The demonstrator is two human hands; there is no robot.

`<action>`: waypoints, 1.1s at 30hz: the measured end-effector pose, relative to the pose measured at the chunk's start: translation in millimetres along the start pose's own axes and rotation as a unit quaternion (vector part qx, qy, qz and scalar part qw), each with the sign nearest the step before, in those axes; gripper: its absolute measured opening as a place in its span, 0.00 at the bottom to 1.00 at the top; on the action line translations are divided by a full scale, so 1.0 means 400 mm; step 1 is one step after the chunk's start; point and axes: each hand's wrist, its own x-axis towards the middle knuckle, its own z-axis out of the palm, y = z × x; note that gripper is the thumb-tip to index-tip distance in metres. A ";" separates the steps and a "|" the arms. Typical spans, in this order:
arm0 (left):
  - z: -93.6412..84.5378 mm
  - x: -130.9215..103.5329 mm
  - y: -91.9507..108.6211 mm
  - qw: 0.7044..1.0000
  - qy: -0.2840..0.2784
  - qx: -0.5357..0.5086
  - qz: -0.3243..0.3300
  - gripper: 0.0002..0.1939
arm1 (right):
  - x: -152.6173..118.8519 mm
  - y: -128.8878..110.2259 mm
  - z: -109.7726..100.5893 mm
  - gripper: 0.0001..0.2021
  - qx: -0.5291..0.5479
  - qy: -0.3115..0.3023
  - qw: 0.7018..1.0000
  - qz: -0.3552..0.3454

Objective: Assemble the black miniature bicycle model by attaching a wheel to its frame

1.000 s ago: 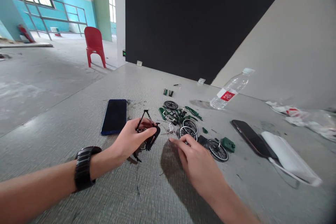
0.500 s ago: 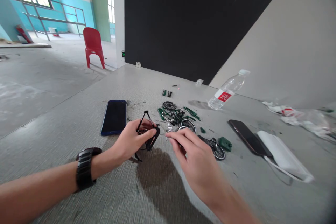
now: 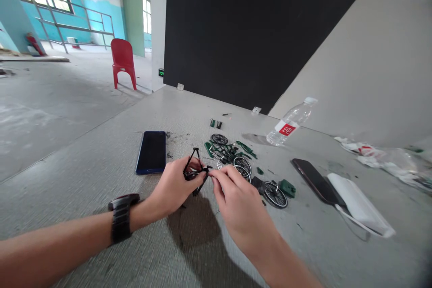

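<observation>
My left hand (image 3: pixel 176 186) is closed around a black model bicycle frame (image 3: pixel 195 151), thumb on top, holding it raised over the grey surface. My right hand (image 3: pixel 241 198) has thumb and fingertips pinched together against the right side of the frame. Whatever sits in that pinch is too small or hidden to name. Just beyond the fingers lie loose bicycle parts: spoked wheels (image 3: pixel 242 165), a green frame (image 3: pixel 229 150) and a green box-like piece (image 3: pixel 286 188). Another small wheel (image 3: pixel 275 195) lies flat right of my right hand.
A dark phone (image 3: pixel 150 153) lies to the left. On the right are another phone (image 3: pixel 313 180), a white power bank (image 3: pixel 359 204) with a cable, and an upright water bottle (image 3: pixel 292 122). Crumpled plastic (image 3: pixel 388 159) is at far right. A black panel (image 3: pixel 243 36) stands behind.
My right hand has come in to the left, so its fingertips now meet the black frame. The left hand still holds the frame, slightly turned. The camera view has shifted a little.
</observation>
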 end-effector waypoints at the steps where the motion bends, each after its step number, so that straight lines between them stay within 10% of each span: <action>1: 0.002 -0.002 0.002 1.000 0.004 0.009 0.003 0.05 | -0.001 -0.003 0.002 0.15 -0.016 0.000 1.000 0.000; 33: 0.010 0.013 -0.028 0.999 -0.026 -0.047 0.005 0.07 | 0.010 0.034 -0.015 0.13 0.099 0.103 0.982 -0.126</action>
